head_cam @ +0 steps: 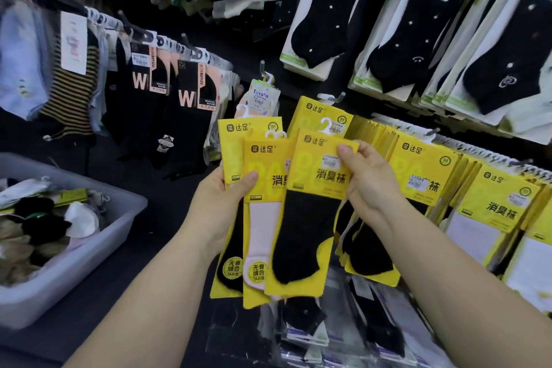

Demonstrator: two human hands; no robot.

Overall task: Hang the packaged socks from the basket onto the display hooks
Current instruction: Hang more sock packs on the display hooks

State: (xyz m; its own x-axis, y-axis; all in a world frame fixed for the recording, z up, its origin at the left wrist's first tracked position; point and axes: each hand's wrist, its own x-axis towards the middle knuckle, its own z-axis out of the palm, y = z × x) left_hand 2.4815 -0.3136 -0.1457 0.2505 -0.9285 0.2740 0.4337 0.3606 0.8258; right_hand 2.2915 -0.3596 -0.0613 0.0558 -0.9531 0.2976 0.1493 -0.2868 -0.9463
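Observation:
My left hand (222, 203) grips two yellow sock packs, a black-sock pack (230, 155) at the back and a pink-sock pack (260, 236) in front, thumb across their cards. My right hand (369, 181) pinches the upper right corner of a third yellow pack with a black sock (304, 233), held in front of the display. Right behind it a matching yellow pack (321, 118) hangs on a display hook (339, 96). The grey basket (89, 251) at the left holds several loose sock packs.
More yellow packs (424, 176) hang in rows to the right. Black dotted socks on white-green cards (328, 18) hang above. Black and striped socks (167, 104) hang at the left, a small TuYaYa pack (261, 98) in the middle. Flat sock packs (343, 329) lie on a shelf below.

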